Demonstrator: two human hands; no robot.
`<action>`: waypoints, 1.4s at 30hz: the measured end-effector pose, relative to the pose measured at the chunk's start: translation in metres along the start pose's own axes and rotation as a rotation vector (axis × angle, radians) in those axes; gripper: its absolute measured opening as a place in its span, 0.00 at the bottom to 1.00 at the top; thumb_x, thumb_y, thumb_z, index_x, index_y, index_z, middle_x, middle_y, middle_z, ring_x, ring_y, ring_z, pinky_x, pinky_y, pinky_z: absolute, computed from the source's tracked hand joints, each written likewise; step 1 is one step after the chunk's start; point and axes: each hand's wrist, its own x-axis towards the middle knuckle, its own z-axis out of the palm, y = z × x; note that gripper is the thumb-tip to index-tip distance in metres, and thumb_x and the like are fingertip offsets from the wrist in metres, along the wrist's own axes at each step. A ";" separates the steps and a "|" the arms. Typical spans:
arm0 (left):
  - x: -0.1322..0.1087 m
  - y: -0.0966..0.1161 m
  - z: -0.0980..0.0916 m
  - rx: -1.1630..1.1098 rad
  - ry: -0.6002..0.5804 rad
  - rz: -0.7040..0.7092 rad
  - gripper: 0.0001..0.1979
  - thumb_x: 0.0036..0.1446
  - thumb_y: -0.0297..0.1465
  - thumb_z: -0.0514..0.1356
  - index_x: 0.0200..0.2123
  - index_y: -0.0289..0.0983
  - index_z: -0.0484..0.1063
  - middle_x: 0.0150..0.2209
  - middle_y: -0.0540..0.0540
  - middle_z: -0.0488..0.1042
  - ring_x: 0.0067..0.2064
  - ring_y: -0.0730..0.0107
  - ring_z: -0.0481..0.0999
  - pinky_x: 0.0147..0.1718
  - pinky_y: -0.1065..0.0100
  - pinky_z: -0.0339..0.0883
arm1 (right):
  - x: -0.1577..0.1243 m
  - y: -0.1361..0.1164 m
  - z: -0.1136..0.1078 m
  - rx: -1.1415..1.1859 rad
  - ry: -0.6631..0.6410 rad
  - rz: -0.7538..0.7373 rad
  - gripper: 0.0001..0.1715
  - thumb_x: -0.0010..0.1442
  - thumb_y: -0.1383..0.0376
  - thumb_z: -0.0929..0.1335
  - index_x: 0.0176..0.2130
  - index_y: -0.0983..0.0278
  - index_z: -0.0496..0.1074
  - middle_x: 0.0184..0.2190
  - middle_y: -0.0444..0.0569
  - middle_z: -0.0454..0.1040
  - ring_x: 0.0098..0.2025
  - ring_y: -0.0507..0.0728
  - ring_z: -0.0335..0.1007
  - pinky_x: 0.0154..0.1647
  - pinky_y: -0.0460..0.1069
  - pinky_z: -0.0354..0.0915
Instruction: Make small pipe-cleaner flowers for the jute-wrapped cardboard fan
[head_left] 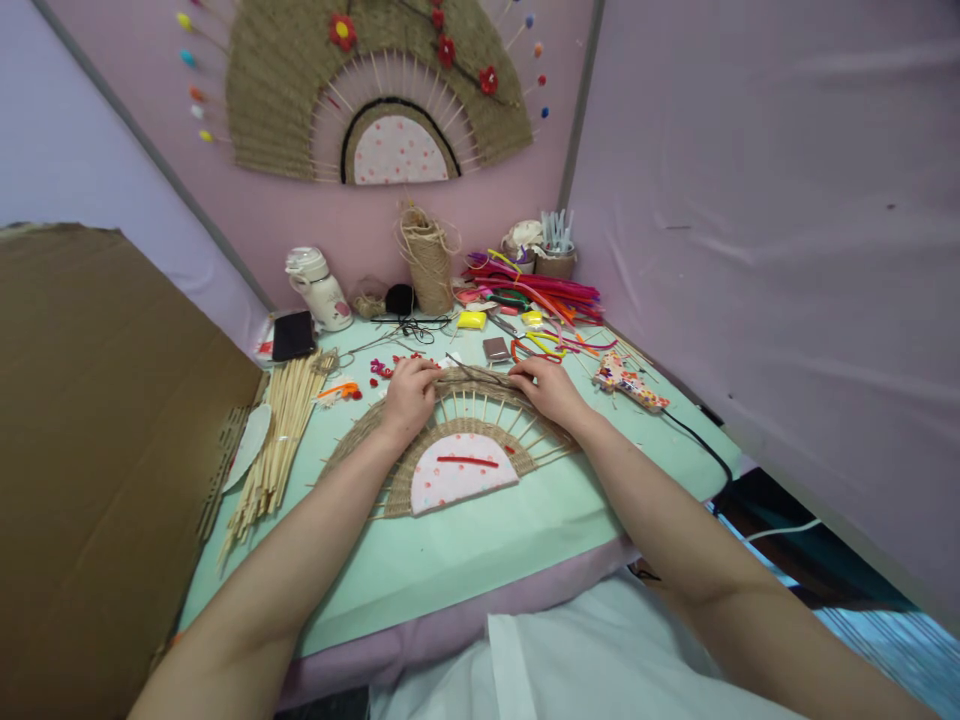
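A fan-shaped piece woven from twine over thin sticks [450, 425] lies on the table, with a white dotted half-circle [457, 480] at its base and a red strip [467, 461] across that. My left hand [411, 398] rests at the fan's upper left edge, fingers bent together. At the upper right edge, my right hand [547, 388] has its fingers closed at the end of a thin dark twig [480, 372]. The twig lies along the top of the outer woven band. What the left fingertips hold is too small to make out.
Wooden sticks [279, 435] lie at the left beside a cardboard sheet [97, 420]. Behind the fan stand a white bottle [322, 290] and a twine cone [429, 265], near colored pipe cleaners [540, 290]. A patterned glue gun [630, 382] with a black cord lies right. A decorated fan [277, 100] hangs above.
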 end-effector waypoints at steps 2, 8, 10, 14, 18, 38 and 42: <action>0.000 0.001 -0.001 -0.001 0.013 -0.003 0.16 0.48 0.18 0.52 0.31 0.39 0.77 0.35 0.45 0.74 0.40 0.63 0.69 0.44 0.57 0.63 | -0.001 -0.002 0.001 -0.007 0.008 -0.007 0.08 0.59 0.64 0.65 0.34 0.63 0.74 0.33 0.49 0.75 0.37 0.55 0.68 0.39 0.49 0.61; 0.001 0.004 -0.007 0.009 0.116 -0.092 0.16 0.47 0.17 0.51 0.29 0.38 0.75 0.33 0.45 0.73 0.42 0.62 0.68 0.44 0.57 0.62 | -0.003 -0.007 0.003 -0.051 0.011 -0.043 0.09 0.60 0.63 0.64 0.34 0.64 0.73 0.32 0.50 0.74 0.36 0.55 0.67 0.39 0.48 0.59; 0.001 0.004 -0.008 0.012 0.119 -0.103 0.15 0.47 0.18 0.51 0.28 0.38 0.75 0.33 0.45 0.73 0.42 0.62 0.68 0.44 0.57 0.62 | -0.003 -0.006 0.004 -0.063 0.000 -0.064 0.08 0.60 0.63 0.65 0.35 0.64 0.73 0.32 0.49 0.73 0.36 0.55 0.66 0.38 0.48 0.59; 0.001 0.002 -0.006 0.013 0.036 -0.058 0.17 0.48 0.18 0.51 0.30 0.39 0.77 0.34 0.45 0.74 0.41 0.62 0.68 0.45 0.56 0.62 | -0.004 -0.004 0.006 -0.078 -0.026 -0.082 0.06 0.58 0.64 0.66 0.35 0.63 0.73 0.31 0.49 0.73 0.34 0.54 0.65 0.37 0.48 0.58; 0.000 0.002 -0.002 0.012 -0.061 0.013 0.17 0.48 0.19 0.52 0.33 0.40 0.78 0.36 0.45 0.74 0.42 0.61 0.67 0.45 0.55 0.64 | -0.003 -0.003 0.007 -0.091 -0.043 -0.080 0.05 0.56 0.66 0.68 0.35 0.63 0.73 0.31 0.49 0.73 0.34 0.55 0.65 0.38 0.48 0.58; -0.002 0.001 0.001 0.018 -0.170 0.001 0.17 0.48 0.19 0.51 0.28 0.39 0.78 0.34 0.43 0.75 0.40 0.61 0.68 0.42 0.57 0.65 | -0.004 -0.005 0.009 -0.121 -0.085 -0.076 0.04 0.56 0.67 0.68 0.34 0.63 0.74 0.31 0.48 0.73 0.35 0.55 0.65 0.38 0.48 0.59; -0.001 0.004 -0.004 -0.010 -0.010 -0.064 0.15 0.47 0.19 0.51 0.24 0.39 0.76 0.31 0.45 0.75 0.38 0.62 0.69 0.41 0.59 0.65 | -0.004 -0.005 0.009 -0.114 -0.087 -0.072 0.04 0.56 0.67 0.68 0.34 0.63 0.74 0.31 0.48 0.73 0.36 0.55 0.66 0.38 0.48 0.59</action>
